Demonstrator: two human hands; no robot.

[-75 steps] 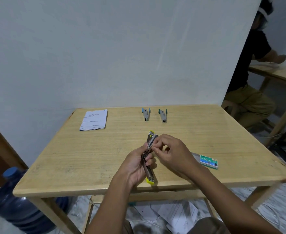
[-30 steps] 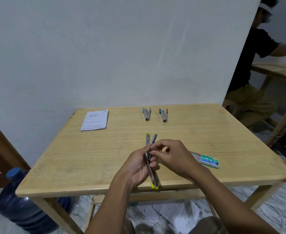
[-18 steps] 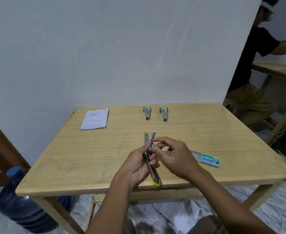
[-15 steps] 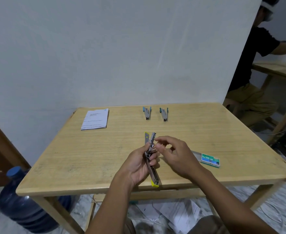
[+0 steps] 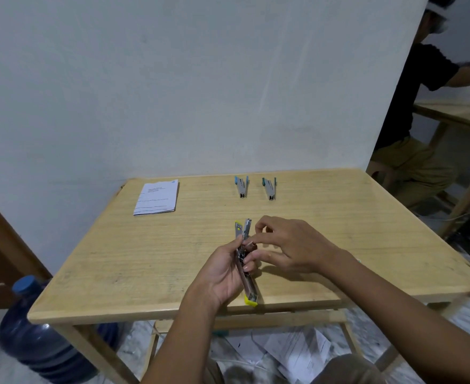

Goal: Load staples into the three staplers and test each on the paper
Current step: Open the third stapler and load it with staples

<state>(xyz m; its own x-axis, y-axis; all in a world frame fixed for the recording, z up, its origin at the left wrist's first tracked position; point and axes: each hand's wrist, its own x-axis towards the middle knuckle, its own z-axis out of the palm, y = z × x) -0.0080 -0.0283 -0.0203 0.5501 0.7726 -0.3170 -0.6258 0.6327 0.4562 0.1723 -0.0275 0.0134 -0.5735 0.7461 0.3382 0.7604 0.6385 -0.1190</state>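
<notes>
My left hand [image 5: 220, 275] grips a yellow stapler [image 5: 249, 284] that is swung open, one end pointing at me and its two arms pointing away. Over its middle, my right hand [image 5: 292, 248] has curled fingers, and thumb and fingertips pinch at the stapler's magazine near the hinge. I cannot see any staples between them. A blue stapler [image 5: 241, 187] and a teal stapler [image 5: 269, 188] lie side by side at the table's far edge. The folded paper [image 5: 156, 197] lies at the far left. The staple box is hidden behind my right wrist.
The wooden table [image 5: 145, 259] stands against a white wall. A blue water bottle [image 5: 37, 336] sits on the floor at the left, and loose papers [image 5: 292, 353] lie under the table. Another person [image 5: 416, 106] sits at a second table on the right.
My right hand's fingers have shifted along the open stapler's middle and now cover the staple box from view. My left hand keeps the same grip and the stapler stays open.
</notes>
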